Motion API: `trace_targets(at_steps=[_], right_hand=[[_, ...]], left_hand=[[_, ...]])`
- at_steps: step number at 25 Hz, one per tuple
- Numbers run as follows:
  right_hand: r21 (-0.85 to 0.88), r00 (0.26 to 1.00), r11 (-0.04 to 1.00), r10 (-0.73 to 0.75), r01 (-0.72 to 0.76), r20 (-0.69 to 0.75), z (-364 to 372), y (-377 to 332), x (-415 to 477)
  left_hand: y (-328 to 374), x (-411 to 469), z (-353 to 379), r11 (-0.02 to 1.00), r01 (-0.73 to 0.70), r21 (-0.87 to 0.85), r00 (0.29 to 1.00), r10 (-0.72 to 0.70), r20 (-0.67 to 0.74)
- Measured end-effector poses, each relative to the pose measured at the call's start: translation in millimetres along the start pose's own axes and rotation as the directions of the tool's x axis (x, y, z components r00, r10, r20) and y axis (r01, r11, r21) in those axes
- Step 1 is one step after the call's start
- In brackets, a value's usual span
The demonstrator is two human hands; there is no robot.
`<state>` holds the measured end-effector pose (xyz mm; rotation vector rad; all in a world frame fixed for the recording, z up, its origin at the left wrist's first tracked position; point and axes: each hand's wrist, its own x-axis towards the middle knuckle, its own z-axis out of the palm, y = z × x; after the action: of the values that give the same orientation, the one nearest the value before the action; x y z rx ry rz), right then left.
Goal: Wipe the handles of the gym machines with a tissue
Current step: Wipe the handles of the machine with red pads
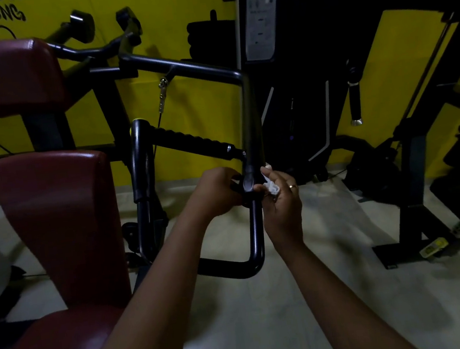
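right hand (280,200) pinches the crumpled tissue (271,187) in curled fingers and presses it to the right side of the upright handle (250,137), so the paper meets the bar. left hand (218,194) curls round the same handle from the other side, likely to steady it against the rubbing. the ribbed grip (190,141) just above is untouched and probably comes next; the red seat (56,222) stands well apart

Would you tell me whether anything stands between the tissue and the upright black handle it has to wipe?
Nothing visible does: the right hand holds the tissue against the handle on its right side. The left hand grips the same handle at that height from the left, covering that patch.
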<state>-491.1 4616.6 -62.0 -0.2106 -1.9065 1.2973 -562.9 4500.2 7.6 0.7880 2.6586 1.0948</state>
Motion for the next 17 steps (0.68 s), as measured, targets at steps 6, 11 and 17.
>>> trace_targets(at_steps=[6, 11, 17], right_hand=[[-0.199, 0.977, 0.957, -0.208, 0.211, 0.035, -1, 8, 7], [0.24, 0.887, 0.858, 0.461, -0.454, 0.029, 10, -5, -6], [0.411, 0.817, 0.722, 0.565, -0.556, 0.113, 14, -5, -4]], left_hand=[[-3, 8, 0, 0.999, -0.038, 0.02, 0.999, 0.038, -0.015], [-5, 2, 13, 0.998, -0.011, -0.059, 0.996, 0.006, -0.093], [7, -17, 17, 0.82, 0.166, -0.548, 0.986, -0.131, 0.103]])
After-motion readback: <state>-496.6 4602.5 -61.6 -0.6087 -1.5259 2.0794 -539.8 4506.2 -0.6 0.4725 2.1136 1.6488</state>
